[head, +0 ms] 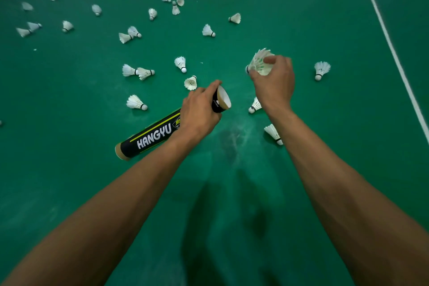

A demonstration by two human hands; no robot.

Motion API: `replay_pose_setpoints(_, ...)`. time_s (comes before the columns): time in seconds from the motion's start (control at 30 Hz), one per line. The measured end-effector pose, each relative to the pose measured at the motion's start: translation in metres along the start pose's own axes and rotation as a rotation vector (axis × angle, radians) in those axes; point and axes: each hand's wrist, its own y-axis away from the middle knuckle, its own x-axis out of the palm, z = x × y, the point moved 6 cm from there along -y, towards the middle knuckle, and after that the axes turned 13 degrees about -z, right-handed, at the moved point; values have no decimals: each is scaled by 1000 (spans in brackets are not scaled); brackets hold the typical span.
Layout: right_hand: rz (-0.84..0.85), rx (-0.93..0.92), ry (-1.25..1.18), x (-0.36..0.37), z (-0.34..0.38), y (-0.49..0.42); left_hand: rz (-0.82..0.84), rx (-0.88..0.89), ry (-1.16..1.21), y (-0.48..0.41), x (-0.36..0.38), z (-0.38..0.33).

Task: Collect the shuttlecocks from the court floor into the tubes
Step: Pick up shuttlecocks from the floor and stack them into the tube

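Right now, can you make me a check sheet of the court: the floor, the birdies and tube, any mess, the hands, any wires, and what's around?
Surface: green court floor, with a scuffed whitish patch between the arms.
Job's things: black HANGYU tube, open end toward the right hand; a shuttlecock held above the floor; many loose shuttlecocks scattered across the floor.
Clutter: small white speck on the floor, far left.
Grippers: left hand grips the tube near its open end; right hand holds the shuttlecock by its feathers.
Cables: nothing seen.
Surroundings: white lines along the top and right.
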Motion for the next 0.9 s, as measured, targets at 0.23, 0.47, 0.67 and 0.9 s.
replay_pose_setpoints(0.23, 396, 229, -262, 27, 14, 21, -52, -14, 43, -10, -16, 11)
replay_pose_setpoints(0.47, 606, 84, -210, 27, 35, 27, -94, -44, 100, -12, -17, 23)
replay_pose_setpoints(0.67, 841, -13, -113, 52, 38, 75, -78, -35, 187, -12, -13, 16)
replay_pose_setpoints(0.9, 273, -153, -202, 22, 54, 37, -115, -10, 144, -20, -17, 13)
